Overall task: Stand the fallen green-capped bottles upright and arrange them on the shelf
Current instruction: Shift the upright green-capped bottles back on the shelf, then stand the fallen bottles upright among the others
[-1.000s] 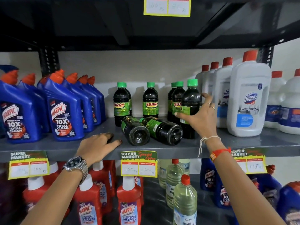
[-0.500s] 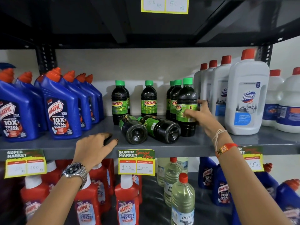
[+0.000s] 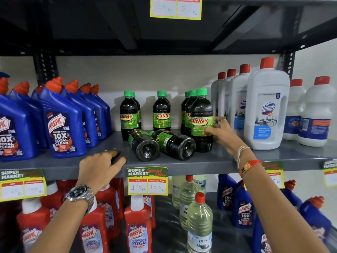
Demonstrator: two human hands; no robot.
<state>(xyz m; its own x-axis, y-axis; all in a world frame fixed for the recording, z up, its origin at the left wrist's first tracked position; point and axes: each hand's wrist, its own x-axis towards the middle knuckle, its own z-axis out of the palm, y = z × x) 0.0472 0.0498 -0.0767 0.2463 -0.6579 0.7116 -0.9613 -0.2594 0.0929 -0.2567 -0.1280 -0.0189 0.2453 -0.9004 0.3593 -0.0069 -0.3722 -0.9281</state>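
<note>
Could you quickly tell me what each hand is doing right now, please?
Left hand: open, resting empty on the grey metal shelf.
Right hand: fingers against the upright green-capped dark Sunny bottle; grip cannot be told.

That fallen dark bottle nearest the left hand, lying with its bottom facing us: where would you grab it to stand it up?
Probably around the round body of the fallen bottle, from above and its open left side. Its base faces the shelf edge and its cap end points back among the standing bottles. The second fallen bottle crowds its right; the left hand rests nearby.
</note>
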